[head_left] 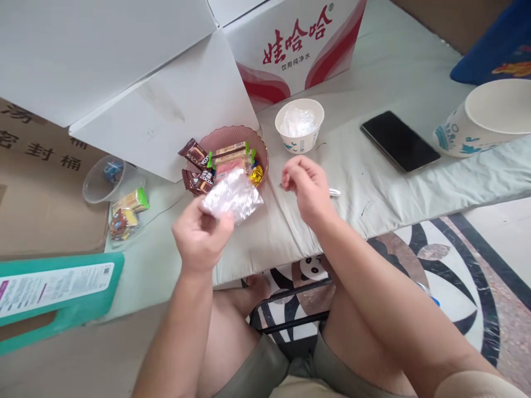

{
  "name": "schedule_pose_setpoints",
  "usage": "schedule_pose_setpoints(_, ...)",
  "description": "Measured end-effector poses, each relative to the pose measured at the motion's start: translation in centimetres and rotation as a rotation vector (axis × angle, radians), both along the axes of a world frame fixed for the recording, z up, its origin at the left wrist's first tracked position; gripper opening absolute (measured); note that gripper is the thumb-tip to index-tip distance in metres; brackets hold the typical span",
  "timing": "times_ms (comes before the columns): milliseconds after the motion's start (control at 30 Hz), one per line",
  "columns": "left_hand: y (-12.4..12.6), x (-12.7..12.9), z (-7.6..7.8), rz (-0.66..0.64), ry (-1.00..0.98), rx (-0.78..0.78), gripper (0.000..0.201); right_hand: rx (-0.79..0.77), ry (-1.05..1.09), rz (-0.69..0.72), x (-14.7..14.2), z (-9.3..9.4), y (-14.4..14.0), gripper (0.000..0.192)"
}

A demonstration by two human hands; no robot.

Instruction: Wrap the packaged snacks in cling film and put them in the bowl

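1. Head view: the left hand [199, 237] is narrowed, pinching a clear plastic packet [234, 196] by its near side.
2. The packet hangs before the near rim of the pink bowl [261, 145]; I cannot tell whether they touch.
3. Its long axis runs roughly 9 to 3 o'clock, free end toward 3; blur softens the outline.
4. The right hand [306, 188] has curled, narrow fingers; whether they grip anything, I cannot tell. A white piece [336, 193] shows just beside its wrist.
5. The surface [265, 243] ends at 6 o'clock from both hands, above the knees.
6. White boxes [166, 110] wall off 10 o'clock from the bowl; a red-lettered carton [298, 66], 1 o'clock.
7. From the right hand, a paper cup [301, 146] stands near at 12; cloth stretches toward the phone [400, 141] at 2.
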State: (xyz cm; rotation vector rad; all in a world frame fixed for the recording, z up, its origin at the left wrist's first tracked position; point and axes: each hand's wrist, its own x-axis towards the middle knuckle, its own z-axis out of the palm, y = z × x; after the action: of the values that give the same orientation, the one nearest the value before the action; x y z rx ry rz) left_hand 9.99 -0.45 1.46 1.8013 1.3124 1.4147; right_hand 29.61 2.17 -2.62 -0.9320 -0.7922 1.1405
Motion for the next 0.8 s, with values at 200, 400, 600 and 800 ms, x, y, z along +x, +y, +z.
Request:
schedule_pose_setpoints(200, 14.2, 8.9, 3.4, -0.351, 0.221, 0.053, 0.032, -0.181, 0.017, -0.287, 5.0, -2.8, 3.9, 0.039)
schedule_pose_setpoints(400, 24.4, 15.3, -0.2, -0.630, 0.489, -0.219, 0.037, -0.168, -0.036, -0.273, 6.7, -3.6, 4.6, 0.037)
schedule_pose_setpoints(600, 22.8, 18.7, 2.7, -0.623, 1.188, -0.447, 0.025, -0.215, 0.078, -0.294, 6.3, -2.1, 4.5, 0.032)
schedule_pose_setpoints(800, 21.9, 20.7, 2.7, -0.561, 1.529, -0.414, 0.037, -0.196, 0.063, -0.253, 6.2, -2.7, 4.4, 0.033)
